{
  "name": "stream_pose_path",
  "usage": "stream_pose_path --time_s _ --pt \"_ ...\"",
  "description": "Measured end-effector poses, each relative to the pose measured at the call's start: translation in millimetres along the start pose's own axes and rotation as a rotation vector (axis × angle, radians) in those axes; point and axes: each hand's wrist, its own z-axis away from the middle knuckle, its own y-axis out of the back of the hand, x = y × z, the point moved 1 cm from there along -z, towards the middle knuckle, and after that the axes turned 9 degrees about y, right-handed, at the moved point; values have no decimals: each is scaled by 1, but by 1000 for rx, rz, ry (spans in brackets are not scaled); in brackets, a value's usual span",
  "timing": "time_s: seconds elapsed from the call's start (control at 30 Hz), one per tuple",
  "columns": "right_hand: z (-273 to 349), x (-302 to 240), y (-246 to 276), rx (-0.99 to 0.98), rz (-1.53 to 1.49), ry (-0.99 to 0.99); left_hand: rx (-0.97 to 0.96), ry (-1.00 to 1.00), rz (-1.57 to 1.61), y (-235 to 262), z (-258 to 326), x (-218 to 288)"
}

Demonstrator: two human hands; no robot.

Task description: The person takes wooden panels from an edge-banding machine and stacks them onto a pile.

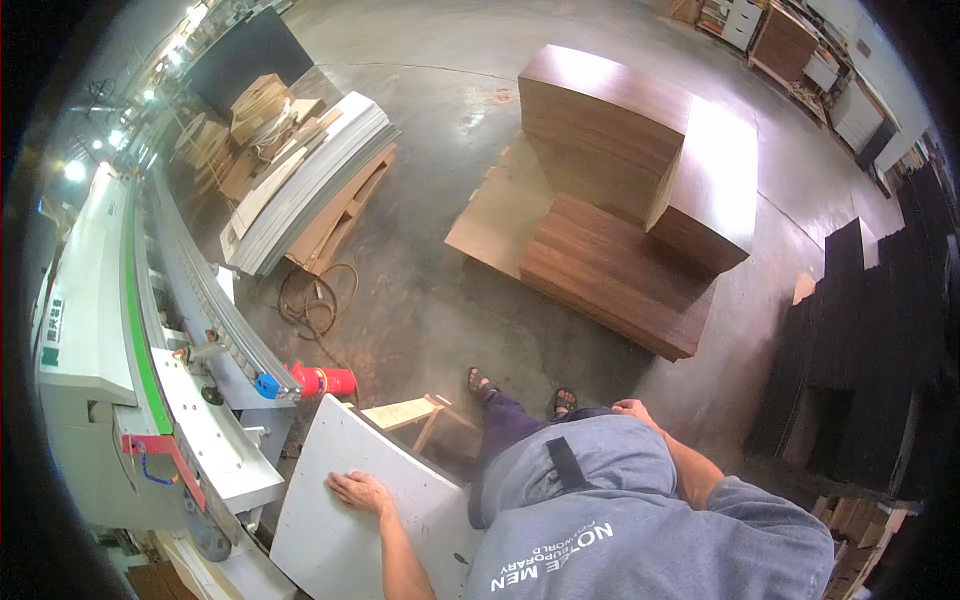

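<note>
My left hand lies flat on a pale grey-white board, its fingers stretched out and nothing held in them. The board is level beside my left hip, with a few dark marks near its edge. At my right hip, by the hem of my grey shirt, is my right hand. Its fingers are small and partly hidden, so whether they are bent or straight does not show. Under the far end of the board a light wooden stand juts out.
A long white machine with a green stripe and a roller rail runs along the left. Near it are a red cylinder, a coiled hose and stacked grey panels. Brown panel stacks stand ahead; dark stacks fill the right.
</note>
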Motion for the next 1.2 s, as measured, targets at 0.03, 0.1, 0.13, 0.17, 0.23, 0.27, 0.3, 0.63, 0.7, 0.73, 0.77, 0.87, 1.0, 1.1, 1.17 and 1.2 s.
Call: stream_pose_path --time_s 0.03,0.1,0.13,0.17,0.23,0.27,0.3,0.63,0.7,0.73,0.77,0.87,1.0,1.1,1.17,1.2 --pt "0 3 0 44 -42 -85 9 -11 -4 0 0 0" --pt "-1 11 -1 87 -83 -168 19 -21 -7 -1 -1 0" --pt "-2 16 -2 79 -106 -165 29 -13 -3 -1 -1 0" --pt "-3 22 -3 78 -115 -188 27 -2 12 -2 -1 1" --pt "-5 32 -4 99 -114 -206 26 -11 6 -3 -1 2" --pt "-5 36 -4 101 -72 -287 51 -5 5 -3 0 2" --pt "-6 38 -5 116 -95 -248 18 -6 3 -4 0 1" --pt "-1 11 -3 73 -26 -109 75 -52 -32 -18 -6 -10" --pt "-1 10 -2 58 -63 -199 90 -37 -31 -21 -6 -11" --pt "0 10 0 75 -79 -189 76 -43 -34 -22 -6 -11" --pt "-1 9 0 78 -65 -214 83 -59 -46 -21 -6 -11" --pt "-4 8 -2 42 0 -133 91 -48 -51 -17 -6 -11" --pt "-8 24 -9 115 -97 -261 61 -49 -20 -13 -5 -8" --pt "-12 42 -12 105 -66 -219 56 -41 -4 -13 -5 -7" --pt "-16 46 -14 0 73 45 48 -41 -12 -13 -5 -7" --pt "-17 46 -14 3 73 52 56 -27 -18 -13 -5 -7"
